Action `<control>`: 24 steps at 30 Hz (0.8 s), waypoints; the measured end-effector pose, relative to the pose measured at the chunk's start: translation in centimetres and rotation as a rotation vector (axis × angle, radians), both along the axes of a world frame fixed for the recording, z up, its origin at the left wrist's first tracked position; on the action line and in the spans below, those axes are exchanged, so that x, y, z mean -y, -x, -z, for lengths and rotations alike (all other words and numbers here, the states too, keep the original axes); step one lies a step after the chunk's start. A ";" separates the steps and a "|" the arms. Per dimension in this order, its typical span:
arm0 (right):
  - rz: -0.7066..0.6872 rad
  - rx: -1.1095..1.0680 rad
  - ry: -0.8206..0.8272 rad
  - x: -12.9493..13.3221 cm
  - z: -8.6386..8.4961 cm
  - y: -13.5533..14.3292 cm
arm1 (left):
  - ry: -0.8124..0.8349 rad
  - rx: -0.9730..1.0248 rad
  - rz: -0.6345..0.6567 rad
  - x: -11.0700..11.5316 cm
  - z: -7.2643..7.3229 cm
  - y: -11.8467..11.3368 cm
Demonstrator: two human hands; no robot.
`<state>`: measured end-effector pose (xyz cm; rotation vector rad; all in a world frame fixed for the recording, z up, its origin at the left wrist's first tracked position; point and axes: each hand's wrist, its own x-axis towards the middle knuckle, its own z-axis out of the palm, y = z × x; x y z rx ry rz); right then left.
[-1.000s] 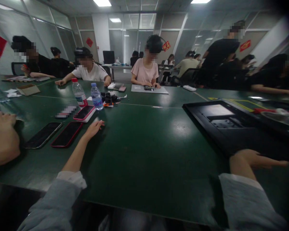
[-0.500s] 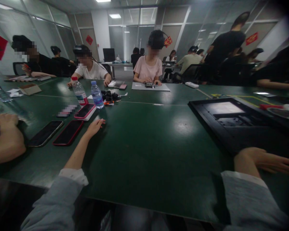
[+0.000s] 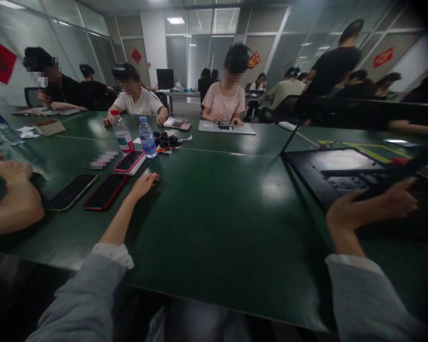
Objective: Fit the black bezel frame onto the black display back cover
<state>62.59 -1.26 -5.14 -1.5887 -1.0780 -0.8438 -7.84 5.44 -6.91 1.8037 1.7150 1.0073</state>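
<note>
At the right, my right hand (image 3: 373, 209) is closed on the near edge of a thin black panel (image 3: 423, 161), which is tilted up off the table. Beneath the raised panel lies a black rectangular tray-like piece (image 3: 308, 175) with a pale shiny area. How the two parts join is hard to see. My left hand (image 3: 144, 185) rests on the green table (image 3: 214, 213), its fingers loosely bent and apart, with no held object visible. Just beyond it sits a pink-edged phone (image 3: 129, 161) on a white item, and a red-cased phone (image 3: 105, 191) lies to its left.
Two plastic bottles, one red-capped (image 3: 121, 133) and one blue-labelled (image 3: 148, 137), stand beyond my left hand beside small black parts (image 3: 167, 139). Another phone (image 3: 72, 192) lies near a neighbour's forearm (image 3: 17, 209). Several people sit across the table.
My right hand has risen and moved left, lifting the black panel from lying flat to a tilt. My left hand stays on the table; the whole view has shifted slightly.
</note>
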 end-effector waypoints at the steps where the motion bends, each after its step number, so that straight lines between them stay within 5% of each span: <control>1: -0.024 0.009 0.006 -0.3 -0.2 1.3 | -0.002 0.005 0.002 0.0 0.0 0.0; 6: -0.157 0.209 0.023 -1.4 -1.1 6.3 | -0.042 0.004 -0.010 0.7 -0.8 -0.5; 12: -0.389 -0.023 -0.056 -1.7 -1.4 9.8 | -0.258 0.017 -0.139 1.7 -2.3 -1.8; 18: -0.516 -0.288 0.227 -2.7 -0.8 13.9 | -0.298 0.217 -0.163 1.5 -2.6 -3.4; 24: -0.553 -0.275 0.549 -5.9 1.5 14.6 | -0.286 0.305 -0.194 1.9 -3.2 -4.1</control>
